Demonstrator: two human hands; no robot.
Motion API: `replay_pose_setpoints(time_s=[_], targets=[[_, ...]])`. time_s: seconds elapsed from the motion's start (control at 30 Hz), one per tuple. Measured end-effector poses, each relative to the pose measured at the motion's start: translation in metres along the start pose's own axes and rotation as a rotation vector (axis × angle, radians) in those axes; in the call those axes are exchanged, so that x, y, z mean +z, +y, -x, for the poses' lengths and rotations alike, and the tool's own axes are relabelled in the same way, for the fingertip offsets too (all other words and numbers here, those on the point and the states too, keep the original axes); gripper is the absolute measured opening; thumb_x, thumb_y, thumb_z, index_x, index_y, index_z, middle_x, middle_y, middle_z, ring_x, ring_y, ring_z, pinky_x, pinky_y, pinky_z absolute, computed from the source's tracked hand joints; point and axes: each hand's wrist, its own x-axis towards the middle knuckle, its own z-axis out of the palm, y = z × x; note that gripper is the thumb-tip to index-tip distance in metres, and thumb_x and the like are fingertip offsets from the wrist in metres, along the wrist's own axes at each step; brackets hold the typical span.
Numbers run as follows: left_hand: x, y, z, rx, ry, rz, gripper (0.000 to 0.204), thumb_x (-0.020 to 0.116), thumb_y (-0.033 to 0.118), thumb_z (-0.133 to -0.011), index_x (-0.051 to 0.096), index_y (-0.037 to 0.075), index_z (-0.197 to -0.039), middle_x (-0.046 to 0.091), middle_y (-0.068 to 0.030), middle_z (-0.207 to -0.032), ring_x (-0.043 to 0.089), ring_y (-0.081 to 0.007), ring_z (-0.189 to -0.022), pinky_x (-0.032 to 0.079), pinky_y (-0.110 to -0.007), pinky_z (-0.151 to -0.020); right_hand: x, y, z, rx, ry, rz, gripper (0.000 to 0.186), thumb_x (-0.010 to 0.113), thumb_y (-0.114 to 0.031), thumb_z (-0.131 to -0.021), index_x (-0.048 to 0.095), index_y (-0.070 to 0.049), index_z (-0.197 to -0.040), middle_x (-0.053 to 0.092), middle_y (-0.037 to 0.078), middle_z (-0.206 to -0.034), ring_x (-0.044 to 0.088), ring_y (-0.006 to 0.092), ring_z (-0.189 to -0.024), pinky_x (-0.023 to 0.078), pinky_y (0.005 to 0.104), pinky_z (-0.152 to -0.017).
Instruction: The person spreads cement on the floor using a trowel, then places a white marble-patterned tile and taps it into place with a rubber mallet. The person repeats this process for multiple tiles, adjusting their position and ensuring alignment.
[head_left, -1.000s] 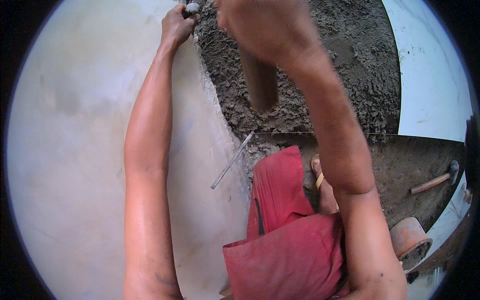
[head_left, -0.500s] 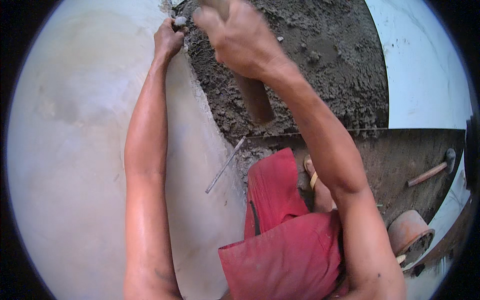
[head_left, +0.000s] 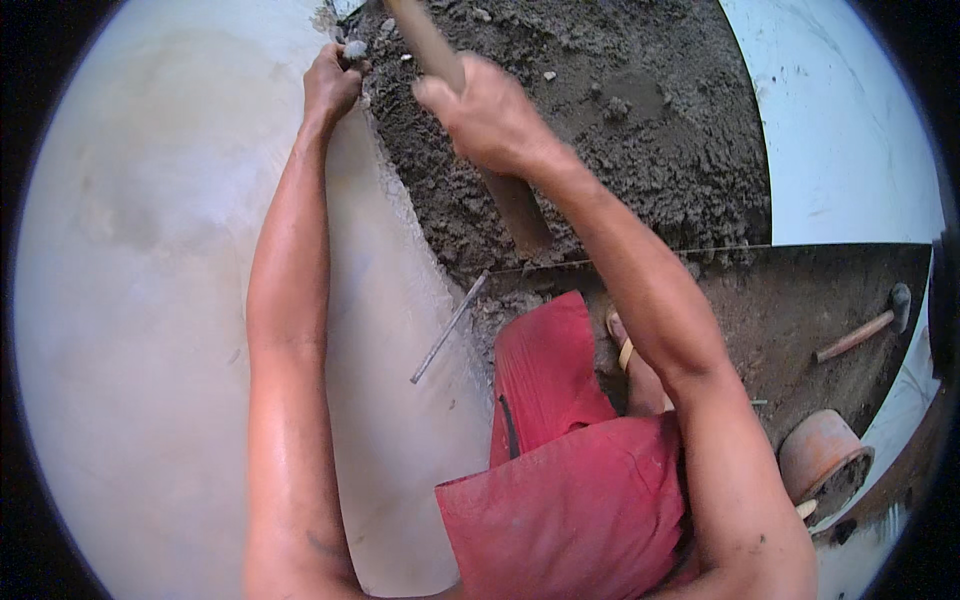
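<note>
My left hand (head_left: 333,88) is closed around what looks like a chisel, its rounded pale grey end (head_left: 355,49) showing beside my thumb. The rest of that tool is hidden by my fingers. It sits where the pale smooth surface (head_left: 150,300) meets the rough dark mortar (head_left: 640,140). Over the mortar, my right hand (head_left: 495,118) grips a thick wooden handle (head_left: 515,212), likely a hammer's. The handle slants across the upper middle, and its far end runs out of view at the top edge.
A thin metal rod (head_left: 450,328) lies by the pale surface's edge. Large white slabs (head_left: 840,130) border the mortar on the right. At lower right are a hammer (head_left: 855,335) and an orange-brown bucket (head_left: 818,455) with mortar. My sandalled foot (head_left: 640,380) rests near the middle.
My right hand has moved slightly down and to the right, with more of the handle showing above it. My left hand stays almost in place on the chisel.
</note>
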Motion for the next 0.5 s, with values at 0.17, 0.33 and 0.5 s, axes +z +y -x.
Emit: replay_pose_setpoints(time_s=[0.17,0.33,0.5], targets=[[0.0,0.013,-0.006,0.1,0.047,-0.025,0.034,0.072,0.026,-0.08,0.062,0.005,-0.105,0.069,-0.0168,-0.101,0.065,-0.0311,-0.096,0.049,-0.038,-0.084,-0.064,-0.115,0.005,-0.515,0.328,-0.29,0.037,0.059,-0.034,-0.087,0.055,0.002,-0.091,0.058,0.01,-0.063,0.058,0.021,-0.049,0.049,0.0357,-0.05],[-0.001,0.018,-0.008,0.068,0.048,-0.072,0.034,0.073,0.025,-0.079,0.062,0.005,-0.105,0.068,-0.0172,-0.101,0.065,-0.0318,-0.096,0.049,-0.038,-0.084,-0.005,-0.042,-0.007,-0.417,0.49,-0.161,0.038,0.059,-0.034,-0.088,0.055,0.003,-0.093,0.061,0.013,-0.066,0.058,0.0246,-0.048,0.05,0.0374,-0.05],[0.002,0.001,0.001,0.011,0.012,-0.029,0.031,0.071,0.02,-0.08,0.062,0.007,-0.106,0.069,-0.0155,-0.099,0.066,-0.031,-0.096,0.05,-0.039,-0.084,0.027,0.02,0.034,0.389,-0.176,-0.363,0.041,0.061,-0.034,-0.087,0.051,0.004,-0.101,0.059,0.011,-0.067,0.059,0.0219,-0.051,0.05,0.0377,-0.051]])
